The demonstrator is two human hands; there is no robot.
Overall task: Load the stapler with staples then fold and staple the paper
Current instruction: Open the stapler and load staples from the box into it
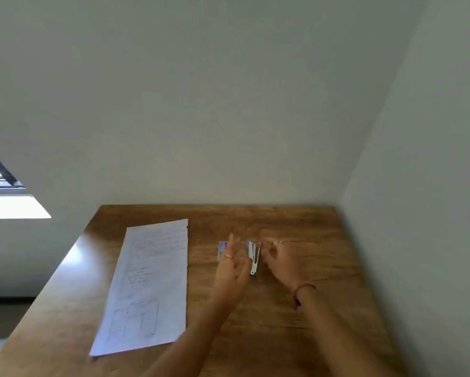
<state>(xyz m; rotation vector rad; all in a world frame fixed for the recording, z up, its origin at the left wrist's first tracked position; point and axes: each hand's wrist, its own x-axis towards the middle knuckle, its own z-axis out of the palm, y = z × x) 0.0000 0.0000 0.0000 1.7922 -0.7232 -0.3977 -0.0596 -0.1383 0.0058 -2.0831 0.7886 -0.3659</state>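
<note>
Two hands over wooden tabletop [296, 336], flanking small stapler [254, 258] lying flat, centre-right. Left hand [235, 263]: fingers spread, touching stapler's left side, partly covering staple box [221, 250]. Right hand [282, 261]: fingers loosely curled just beside stapler; grip blurred, cannot tell. Paper [149, 284] flat, unfolded, well left.

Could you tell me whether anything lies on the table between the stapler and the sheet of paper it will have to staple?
Only the left hand and the small blue-and-white box behind it sit between the white metal stapler and the white handwritten sheet of paper; otherwise bare wooden table.
</note>
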